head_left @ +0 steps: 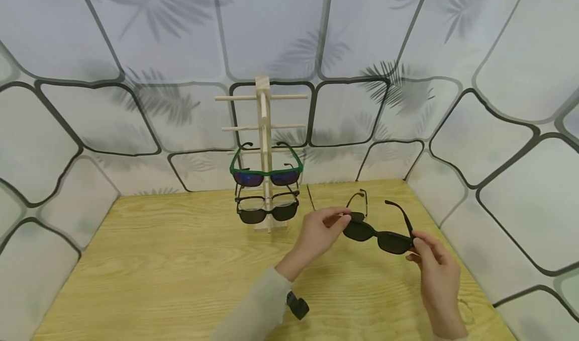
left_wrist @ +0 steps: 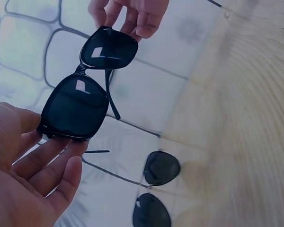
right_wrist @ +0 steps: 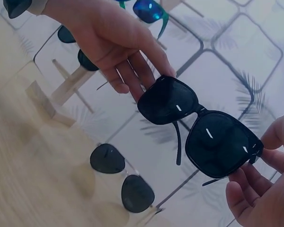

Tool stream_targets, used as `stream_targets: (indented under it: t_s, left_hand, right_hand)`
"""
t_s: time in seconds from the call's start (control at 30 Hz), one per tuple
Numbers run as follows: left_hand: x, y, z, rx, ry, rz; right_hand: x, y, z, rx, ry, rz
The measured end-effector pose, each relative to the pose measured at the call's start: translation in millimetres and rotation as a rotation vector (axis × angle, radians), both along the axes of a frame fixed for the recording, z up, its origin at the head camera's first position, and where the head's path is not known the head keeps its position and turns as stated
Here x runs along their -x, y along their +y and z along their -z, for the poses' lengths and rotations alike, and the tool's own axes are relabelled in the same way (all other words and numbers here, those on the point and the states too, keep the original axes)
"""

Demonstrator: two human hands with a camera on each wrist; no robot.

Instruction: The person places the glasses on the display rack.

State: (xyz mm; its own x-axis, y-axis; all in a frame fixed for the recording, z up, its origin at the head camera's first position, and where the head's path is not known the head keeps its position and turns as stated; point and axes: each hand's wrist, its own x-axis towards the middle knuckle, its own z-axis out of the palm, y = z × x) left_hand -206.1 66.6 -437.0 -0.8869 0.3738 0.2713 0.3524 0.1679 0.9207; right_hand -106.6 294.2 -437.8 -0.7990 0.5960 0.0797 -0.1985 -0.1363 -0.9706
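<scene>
Both hands hold a pair of black sunglasses (head_left: pixel 393 243) above the right part of the table, its dark lenses toward me. The left hand (head_left: pixel 318 234) pinches one end of the frame between thumb and fingers. At the opposite end, near the hinge, the right hand (head_left: pixel 438 270) pinches the frame. One temple arm stands unfolded behind it. In the right wrist view both dark lenses (right_wrist: pixel 168 101) show whole. A second pair of sunglasses (right_wrist: pixel 137 194), thin-rimmed with dark lenses, rests on the table behind; the held pair partly hides it in the head view.
Left of the hands stands a wooden display rack (head_left: pixel 262 114) with crossbars. It carries green-framed sunglasses (head_left: pixel 267 173) with blue lenses, clear-lensed glasses (head_left: pixel 251 202) and dark sunglasses (head_left: pixel 285 211). Patterned walls (head_left: pixel 506 140) enclose the wood-grain table (head_left: pixel 158 270) at the back and sides.
</scene>
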Motion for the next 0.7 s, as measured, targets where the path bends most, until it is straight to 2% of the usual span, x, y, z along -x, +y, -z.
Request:
stream_targets:
  t_s: [0.23,0.53,0.7]
  left_hand:
    - [-9.4,-15.4,-25.2,-0.066,0.047,-0.025]
    - [-13.3,-32.1,-53.4,-0.115,0.152,-0.059]
    - [-17.2,-40.6,-69.9,-0.131,0.155,-0.079]
  right_hand:
    - [4.6,-9,-22.0,-0.023,0.083,-0.044]
    - [10.1,-21,-52.4,-0.031,0.170,-0.080]
    - [13.1,-27,-66.8,-0.019,0.227,-0.113]
